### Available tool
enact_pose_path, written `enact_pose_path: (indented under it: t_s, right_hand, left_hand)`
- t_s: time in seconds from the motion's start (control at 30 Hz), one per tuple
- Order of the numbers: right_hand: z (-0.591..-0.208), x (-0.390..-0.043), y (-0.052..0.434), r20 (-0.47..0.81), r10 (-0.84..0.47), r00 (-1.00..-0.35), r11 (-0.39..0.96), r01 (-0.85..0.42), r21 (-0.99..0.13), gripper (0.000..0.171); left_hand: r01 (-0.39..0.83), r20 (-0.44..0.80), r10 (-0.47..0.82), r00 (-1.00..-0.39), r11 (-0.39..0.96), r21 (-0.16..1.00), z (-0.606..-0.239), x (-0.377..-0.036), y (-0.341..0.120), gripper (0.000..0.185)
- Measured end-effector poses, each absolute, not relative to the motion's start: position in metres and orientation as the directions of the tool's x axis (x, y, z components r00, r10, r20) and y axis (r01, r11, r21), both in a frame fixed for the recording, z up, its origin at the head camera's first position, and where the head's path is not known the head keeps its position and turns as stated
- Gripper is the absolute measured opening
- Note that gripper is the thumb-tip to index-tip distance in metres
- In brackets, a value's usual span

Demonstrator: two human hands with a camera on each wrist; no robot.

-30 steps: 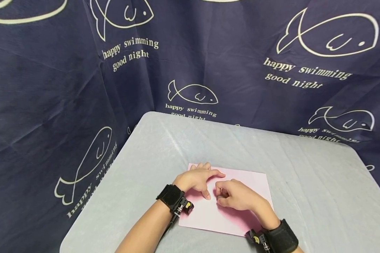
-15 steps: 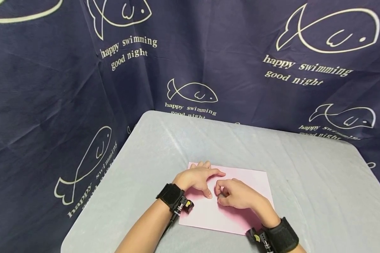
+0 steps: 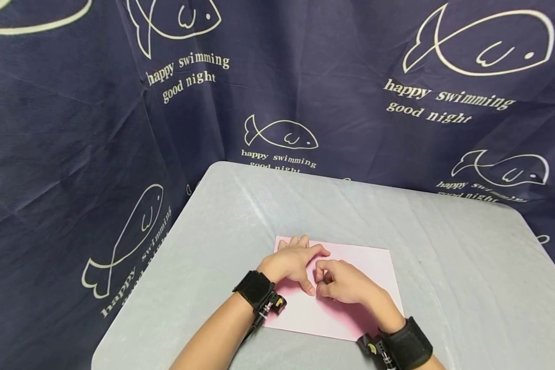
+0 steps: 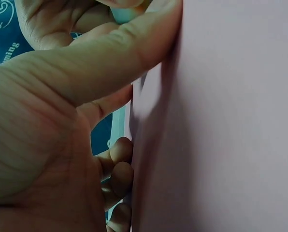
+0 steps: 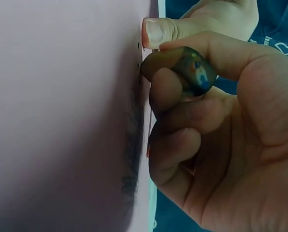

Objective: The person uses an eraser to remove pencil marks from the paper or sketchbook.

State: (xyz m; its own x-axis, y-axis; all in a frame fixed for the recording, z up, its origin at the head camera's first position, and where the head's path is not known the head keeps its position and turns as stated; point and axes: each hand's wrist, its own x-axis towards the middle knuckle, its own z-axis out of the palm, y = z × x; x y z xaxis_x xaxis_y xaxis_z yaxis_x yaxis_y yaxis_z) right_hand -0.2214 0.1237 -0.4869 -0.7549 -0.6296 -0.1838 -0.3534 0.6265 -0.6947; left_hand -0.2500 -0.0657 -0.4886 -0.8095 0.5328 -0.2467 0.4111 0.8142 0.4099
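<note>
A pink sheet of paper (image 3: 370,262) lies on the grey-covered table. My left hand (image 3: 290,261) rests spread on its left part, fingertips and thumb pressing it. Just to the right, my right hand (image 3: 347,282) pinches a small eraser (image 5: 194,67) between thumb and curled fingers. The eraser has a yellowish end and a colourful printed sleeve, and touches or nearly touches the paper. Part of it also shows behind the left thumb in the left wrist view. A dark scribble (image 5: 130,154) and a few dark specks mark the paper beside the right fingers.
The table (image 3: 203,231) has rounded far corners. A dark blue curtain (image 3: 351,103) with white fish and lettering hangs behind it and along the left. Both wrists wear black straps (image 3: 406,343) with small cameras.
My left hand has shifted slightly right, its thumb now closer to the right hand. The right hand, still pinching the eraser, has moved only a little. The paper has turned or slid very slightly.
</note>
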Motion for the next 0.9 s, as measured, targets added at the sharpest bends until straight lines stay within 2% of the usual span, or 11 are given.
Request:
enact_pose_path:
  t_s: [0.9]
  right_hand:
    - [-0.482,-0.207,0.186,-0.264,-0.493,-0.829,0.669,-0.167,-0.724,0.014]
  left_hand:
    - [0.389,-0.292,0.509,-0.809,0.838,0.384,-0.487,-0.253,-0.063,0.098]
